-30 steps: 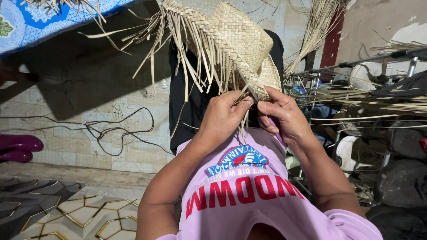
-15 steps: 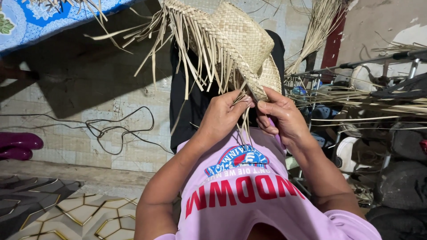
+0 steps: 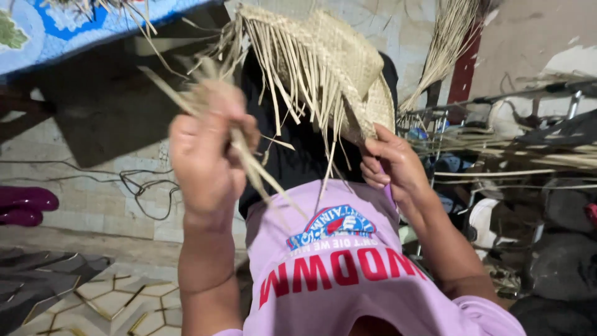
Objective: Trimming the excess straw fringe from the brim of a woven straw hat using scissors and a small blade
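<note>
A half-woven straw hat (image 3: 339, 59) with long loose strips hanging from its rim rests over my lap, above my pink shirt. My right hand (image 3: 392, 163) pinches the hat's lower edge between thumb and fingers. My left hand (image 3: 208, 155) is raised to the left, blurred, closed around several loose straw strips (image 3: 249, 165) that trail down toward the shirt. Dark cloth (image 3: 292, 158) lies under the hat.
A bundle of dry straw (image 3: 444, 43) hangs at upper right over a metal rack (image 3: 528, 118) heaped with more strips. A black cable (image 3: 143, 183) loops on the tiled floor at left, near purple footwear (image 3: 25, 205). A blue patterned cloth (image 3: 56, 25) sits upper left.
My left hand left the hat's edge and swung up and to the left, pulling several straw strips with it. My right hand stayed on the rim.
</note>
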